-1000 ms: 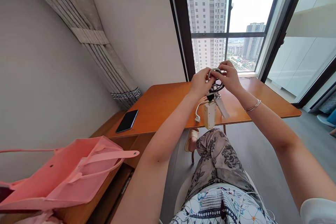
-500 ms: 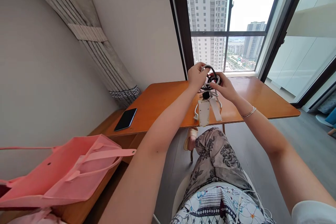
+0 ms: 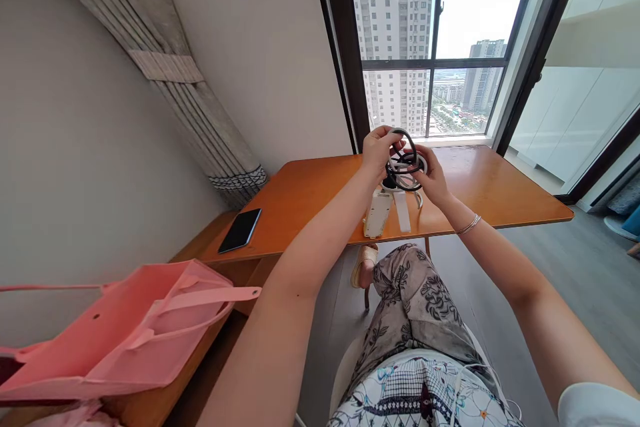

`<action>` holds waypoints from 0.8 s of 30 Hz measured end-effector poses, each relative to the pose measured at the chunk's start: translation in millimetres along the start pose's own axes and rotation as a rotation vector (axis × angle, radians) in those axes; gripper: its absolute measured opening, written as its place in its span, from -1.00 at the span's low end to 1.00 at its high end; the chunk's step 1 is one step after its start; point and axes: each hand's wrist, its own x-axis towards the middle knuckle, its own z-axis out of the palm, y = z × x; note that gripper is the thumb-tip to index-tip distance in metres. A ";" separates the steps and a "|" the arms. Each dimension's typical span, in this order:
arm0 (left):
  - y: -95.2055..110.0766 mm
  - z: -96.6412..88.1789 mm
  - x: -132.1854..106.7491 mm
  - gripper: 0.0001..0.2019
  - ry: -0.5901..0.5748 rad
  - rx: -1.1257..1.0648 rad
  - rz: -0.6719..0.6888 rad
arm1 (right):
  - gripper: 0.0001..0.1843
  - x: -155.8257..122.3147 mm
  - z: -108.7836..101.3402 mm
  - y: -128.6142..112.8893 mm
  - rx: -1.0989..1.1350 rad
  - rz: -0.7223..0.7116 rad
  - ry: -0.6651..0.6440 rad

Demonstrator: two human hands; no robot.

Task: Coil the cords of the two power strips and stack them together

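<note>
Tangled black and white cables [image 3: 403, 177] hang in loops between my two hands above the table. My left hand [image 3: 379, 148] pinches the upper loop of black cable. At the right side of the coil, my right hand [image 3: 431, 175] is closed around the black and white strands. Below the coil, a white power strip [image 3: 378, 215] lies near the table's front edge. A second flat white strip [image 3: 402, 212] sits just right of it. Part of a dark plug is hidden behind the loops.
The orange-brown wooden table [image 3: 310, 197] stands before the window [image 3: 433, 64]. A black phone [image 3: 240, 230] lies on its left part. A pink bag [image 3: 135, 327] rests at the lower left. A grey curtain [image 3: 200, 107] hangs by the wall.
Both hands have shifted slightly right, and the cable coil has come lower, covering more of the dark plug. The white power strip has tilted and slid a little to the left.
</note>
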 end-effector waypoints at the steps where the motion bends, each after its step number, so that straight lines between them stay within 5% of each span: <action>1: 2.5 1.2 -0.4 -0.80 -0.014 0.004 0.007 | -0.26 -0.8 0.5 -0.2 0.036 0.025 -0.031; 10: 12.2 6.5 11.5 -0.80 0.067 0.037 0.169 | -0.41 2.6 8.1 -8.1 0.153 0.238 -0.288; 18: 14.4 -4.8 21.8 -0.85 -0.017 0.138 0.178 | -0.43 7.2 32.5 12.4 0.222 0.198 -0.012; 24: -13.2 -50.6 26.8 -0.22 -0.274 0.394 0.092 | -0.38 8.1 29.6 35.4 0.225 0.365 0.136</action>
